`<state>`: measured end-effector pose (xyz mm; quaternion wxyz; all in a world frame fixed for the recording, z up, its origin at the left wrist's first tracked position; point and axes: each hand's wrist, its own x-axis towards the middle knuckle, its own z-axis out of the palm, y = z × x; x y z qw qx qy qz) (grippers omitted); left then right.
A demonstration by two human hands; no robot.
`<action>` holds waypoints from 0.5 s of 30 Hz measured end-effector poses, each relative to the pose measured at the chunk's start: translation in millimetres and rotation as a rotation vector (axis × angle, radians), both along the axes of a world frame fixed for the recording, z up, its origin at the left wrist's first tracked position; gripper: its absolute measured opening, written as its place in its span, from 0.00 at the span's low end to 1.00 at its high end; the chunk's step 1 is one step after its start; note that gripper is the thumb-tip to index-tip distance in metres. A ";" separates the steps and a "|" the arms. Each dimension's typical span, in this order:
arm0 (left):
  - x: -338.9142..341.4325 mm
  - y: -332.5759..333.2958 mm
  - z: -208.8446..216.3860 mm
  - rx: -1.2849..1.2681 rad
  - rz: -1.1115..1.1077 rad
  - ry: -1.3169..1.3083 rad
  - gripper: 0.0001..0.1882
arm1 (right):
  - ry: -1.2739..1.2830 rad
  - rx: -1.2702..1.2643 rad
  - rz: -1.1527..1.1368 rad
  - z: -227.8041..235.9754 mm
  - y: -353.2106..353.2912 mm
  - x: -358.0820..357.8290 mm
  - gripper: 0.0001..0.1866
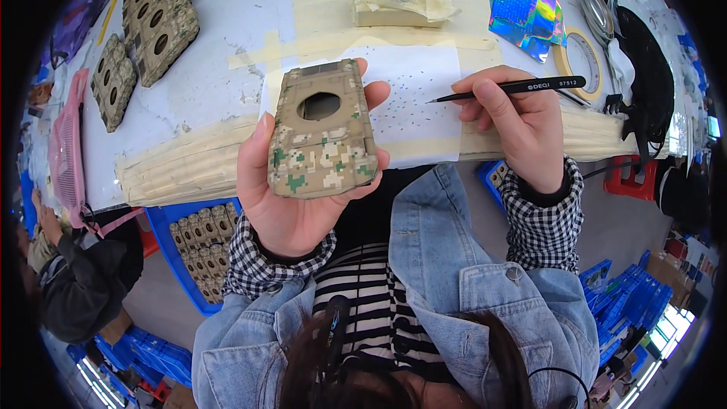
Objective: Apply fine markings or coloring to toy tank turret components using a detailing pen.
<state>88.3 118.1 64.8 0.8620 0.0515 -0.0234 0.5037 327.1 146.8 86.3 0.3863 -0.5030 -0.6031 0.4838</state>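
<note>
Light blue denim jacket [435,273], checked black-and-white sleeves [541,231], striped top [367,280]

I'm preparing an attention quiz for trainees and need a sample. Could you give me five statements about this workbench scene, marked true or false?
1. The left hand holds a camouflage-patterned part. True.
2. The right hand holds a pair of scissors. False: it holds black tweezers.
3. The tweezers' tip touches the camouflage-patterned part. False: it is apart from it, over the white paper with small specks.
4. The blue tray below the table's edge holds several camouflage-patterned pieces. True.
5. The tape roll lies to the left of the shiny rainbow sheet. False: it lies to its right and nearer the person.
</note>
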 end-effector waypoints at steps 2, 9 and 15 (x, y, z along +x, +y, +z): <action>0.1 -0.1 0.1 0.002 0.002 -0.001 0.41 | -0.004 0.005 0.005 -0.2 0.0 0.6 0.12; -0.9 -0.2 0.0 -0.013 -0.010 -0.014 0.41 | 0.044 0.025 -0.008 0.3 0.3 0.8 0.12; 1.5 0.7 2.3 -0.010 -0.013 -0.044 0.39 | 0.117 0.166 0.008 21.2 3.6 -2.5 0.11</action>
